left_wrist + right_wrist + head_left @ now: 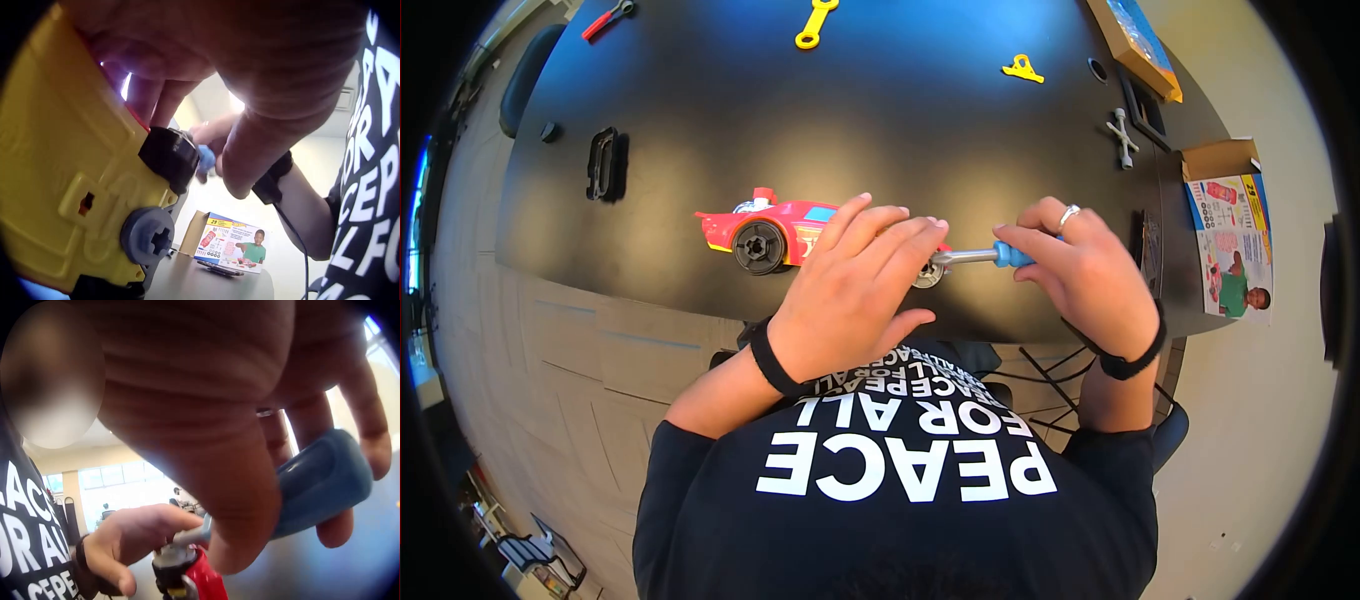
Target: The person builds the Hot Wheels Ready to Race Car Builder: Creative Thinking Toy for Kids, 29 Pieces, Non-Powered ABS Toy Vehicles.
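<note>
A red toy car (800,218) with black wheels stands on the dark table, its front or rear end under my left hand (855,275), whose fingers lie over the body. In the left wrist view the car's yellow underside (69,162) shows, with a grey cross-slotted knob (149,236). My right hand (1090,270) grips the blue handle (1010,254) of a screwdriver, its grey shaft pointing left at the wheel beside my left fingers. From the right wrist view, thumb and fingers surround the blue handle (325,481); the tip's exact contact is hidden.
A yellow wrench (810,32), a small yellow part (1024,70), and a red-handled tool (605,22) lie farther back. A black part (603,164) is at left. On the right are a grey cross-shaped tool (1122,140), a black frame (1145,110) and a printed box (1232,235).
</note>
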`<state>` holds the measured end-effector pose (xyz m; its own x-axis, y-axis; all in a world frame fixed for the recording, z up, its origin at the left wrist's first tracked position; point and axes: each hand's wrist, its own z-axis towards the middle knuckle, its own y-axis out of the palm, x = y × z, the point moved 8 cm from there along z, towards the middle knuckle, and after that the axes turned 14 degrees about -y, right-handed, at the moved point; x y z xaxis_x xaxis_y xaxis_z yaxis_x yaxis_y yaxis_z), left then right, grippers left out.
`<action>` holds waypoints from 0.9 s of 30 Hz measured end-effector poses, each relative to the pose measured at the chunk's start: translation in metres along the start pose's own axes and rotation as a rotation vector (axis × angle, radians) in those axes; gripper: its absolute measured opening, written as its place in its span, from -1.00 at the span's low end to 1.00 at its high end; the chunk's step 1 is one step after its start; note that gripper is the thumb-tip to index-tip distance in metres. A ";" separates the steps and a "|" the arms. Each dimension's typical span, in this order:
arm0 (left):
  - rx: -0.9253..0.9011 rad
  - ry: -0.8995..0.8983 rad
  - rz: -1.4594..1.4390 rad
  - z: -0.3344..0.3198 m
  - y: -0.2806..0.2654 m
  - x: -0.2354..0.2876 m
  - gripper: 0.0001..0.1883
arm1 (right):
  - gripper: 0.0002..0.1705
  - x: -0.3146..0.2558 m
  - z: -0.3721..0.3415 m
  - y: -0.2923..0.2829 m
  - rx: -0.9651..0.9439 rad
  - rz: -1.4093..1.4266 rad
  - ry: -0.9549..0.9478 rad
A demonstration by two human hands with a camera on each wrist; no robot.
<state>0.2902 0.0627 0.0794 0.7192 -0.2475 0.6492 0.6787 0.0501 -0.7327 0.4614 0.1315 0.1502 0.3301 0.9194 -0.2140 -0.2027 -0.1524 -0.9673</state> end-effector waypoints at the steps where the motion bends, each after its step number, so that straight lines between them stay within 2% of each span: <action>1: -0.040 -0.002 -0.008 -0.001 0.002 0.000 -0.06 | -0.58 0.012 -0.008 0.015 -0.032 0.064 0.082; 3: -0.048 -0.034 0.090 -0.003 -0.002 -0.001 -0.07 | -0.60 0.021 -0.019 0.033 0.000 0.147 0.097; 5: -0.060 -0.058 0.185 -0.004 -0.008 -0.001 -0.08 | -0.64 0.037 -0.035 0.050 0.141 0.379 0.279; 6: -0.051 -0.101 0.289 -0.003 -0.014 -0.004 -0.09 | -0.70 0.042 -0.042 0.060 0.255 0.408 0.266; 7: -0.041 -0.142 0.394 -0.003 -0.020 -0.008 -0.11 | -0.70 0.042 -0.047 0.070 0.259 0.411 0.273; 9: -0.043 -0.169 0.445 -0.002 -0.029 -0.013 -0.14 | -0.73 0.053 -0.063 0.089 0.395 0.548 0.485; 10: -0.036 -0.202 0.493 -0.001 -0.033 -0.019 -0.17 | -0.70 0.050 -0.064 0.095 0.462 0.553 0.458; 11: -0.040 -0.194 0.497 0.000 -0.033 -0.025 -0.17 | -0.70 0.048 -0.064 0.101 0.471 0.553 0.464; 14: -0.095 -0.230 0.480 0.002 -0.028 -0.048 -0.26 | -0.50 0.033 -0.051 0.127 0.351 0.717 0.405; 17: -0.079 -0.159 0.476 0.003 -0.023 -0.049 -0.29 | -0.46 0.024 -0.038 0.135 0.326 0.755 0.434; 22: -0.066 -0.139 0.459 0.001 -0.026 -0.048 -0.29 | -0.43 0.022 -0.025 0.147 0.289 0.747 0.431; 24: -0.040 -0.136 0.439 -0.003 -0.039 -0.048 -0.27 | -0.43 0.020 -0.019 0.144 0.339 0.672 0.333; 26: 0.127 -0.217 0.301 -0.011 -0.077 -0.067 -0.21 | -0.47 0.023 -0.021 0.151 0.327 0.736 0.370; 27: 0.248 -0.175 0.377 -0.015 -0.095 -0.076 -0.22 | -0.50 0.025 -0.023 0.157 0.312 0.801 0.415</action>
<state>0.1687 0.0621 0.0967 0.9215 -0.0025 0.3884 0.3661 0.3393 -0.8665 0.4588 0.1228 -0.0098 0.2748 0.3731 -0.8862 -0.7274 -0.5220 -0.4454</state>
